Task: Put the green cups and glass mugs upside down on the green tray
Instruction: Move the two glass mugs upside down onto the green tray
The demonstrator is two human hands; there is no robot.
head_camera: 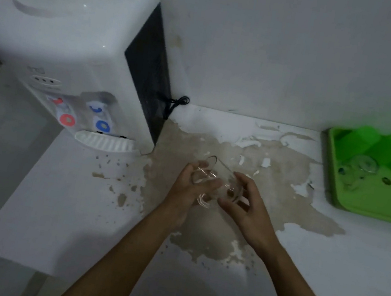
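Observation:
A clear glass mug (pixel 218 177) is held tilted above the middle of the counter, between both hands. My left hand (pixel 189 190) wraps its left side, near the handle. My right hand (pixel 248 204) cups its right side. The green tray (pixel 369 208) lies at the right edge of the view. On it, green cups (pixel 359 143) stand upside down along the back, and a glass mug (pixel 362 165) sits in front of them.
A white water dispenser (pixel 76 52) with red and blue taps stands at the left, a black cord (pixel 174 102) behind it. The white counter (pixel 77 206) has peeling, stained patches in its middle. A white wall runs behind.

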